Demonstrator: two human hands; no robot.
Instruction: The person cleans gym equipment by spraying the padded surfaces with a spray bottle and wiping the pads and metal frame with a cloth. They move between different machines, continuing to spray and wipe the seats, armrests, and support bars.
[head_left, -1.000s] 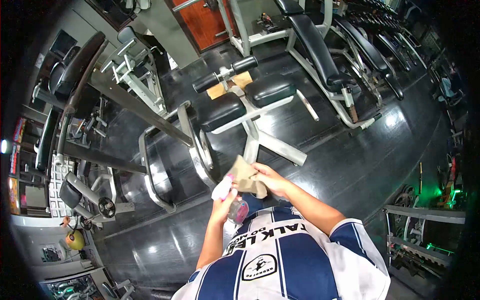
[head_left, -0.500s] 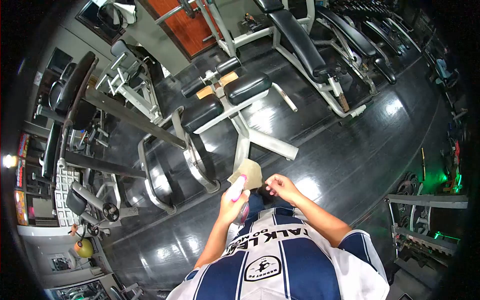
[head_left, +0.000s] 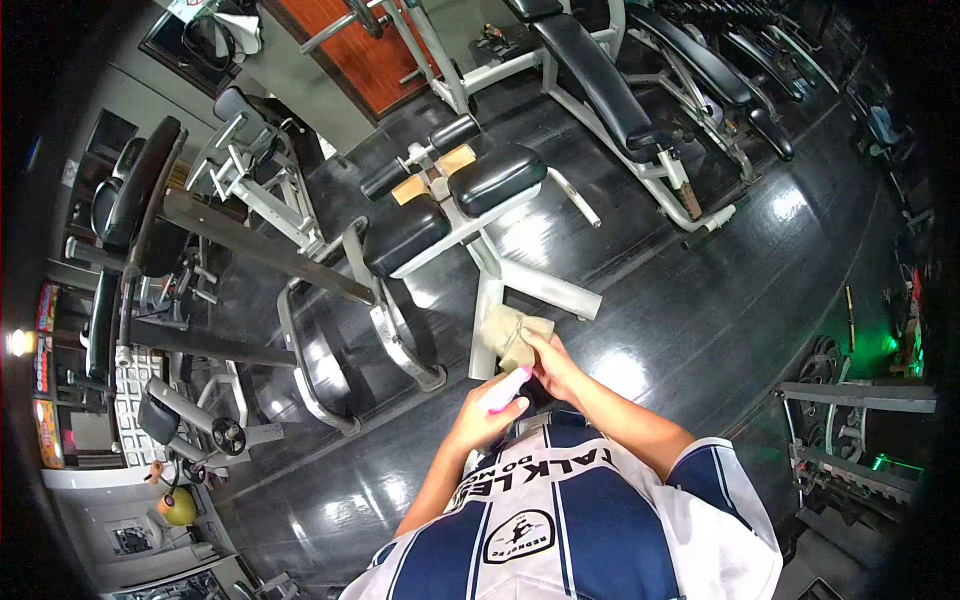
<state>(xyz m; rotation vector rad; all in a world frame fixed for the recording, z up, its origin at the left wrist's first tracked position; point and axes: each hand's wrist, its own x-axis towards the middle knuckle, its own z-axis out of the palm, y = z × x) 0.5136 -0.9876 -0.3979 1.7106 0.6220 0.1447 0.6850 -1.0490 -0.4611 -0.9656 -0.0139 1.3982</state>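
From my remote seat I see the left hand (head_left: 478,412) wrapped around a spray bottle (head_left: 507,391), its pink end close to a bunched cloth (head_left: 514,336); the right hand (head_left: 556,370) grips that cloth, above the floor (head_left: 680,320) near the bench (head_left: 497,181).

Glare on floor (head_left: 680,310), dark corners, fisheye curvature

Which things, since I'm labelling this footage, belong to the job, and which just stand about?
In hand:
white-and-pink plastic spray bottle, in the left hand
crumpled beige cloth, in the right hand

Standing about, untouched:
low bench with black pads and silver metal frame
long, narrow black-padded bench
grey metal rack
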